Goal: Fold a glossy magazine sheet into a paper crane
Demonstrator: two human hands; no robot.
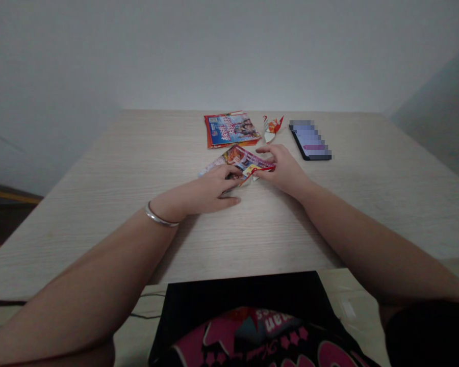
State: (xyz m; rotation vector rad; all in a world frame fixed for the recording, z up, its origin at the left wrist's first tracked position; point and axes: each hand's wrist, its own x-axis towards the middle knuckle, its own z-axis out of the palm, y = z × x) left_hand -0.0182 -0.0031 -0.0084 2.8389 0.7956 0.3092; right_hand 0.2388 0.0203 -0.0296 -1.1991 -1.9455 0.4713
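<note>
A colourful printed sheet of paper (235,151) lies on the table between my hands, its near right part folded up to show red, yellow and white. My left hand (208,191) rests over the sheet's left side. Its fingers are stretched onto the paper, and the thumb stands apart and off it. At the right end, my right hand (286,171) has thumb and forefinger closed on the folded edge. Just beyond the sheet sits a small folded paper crane (272,128) in red, orange and white. Fingers cover part of the fold.
A stack of printed leaflets (231,128) lies toward the back of the pale wooden table (107,204). To the right is a phone (309,142), its screen blurred out. A grey wall (229,56) rises behind the far edge. A silver bangle (160,216) circles my left wrist.
</note>
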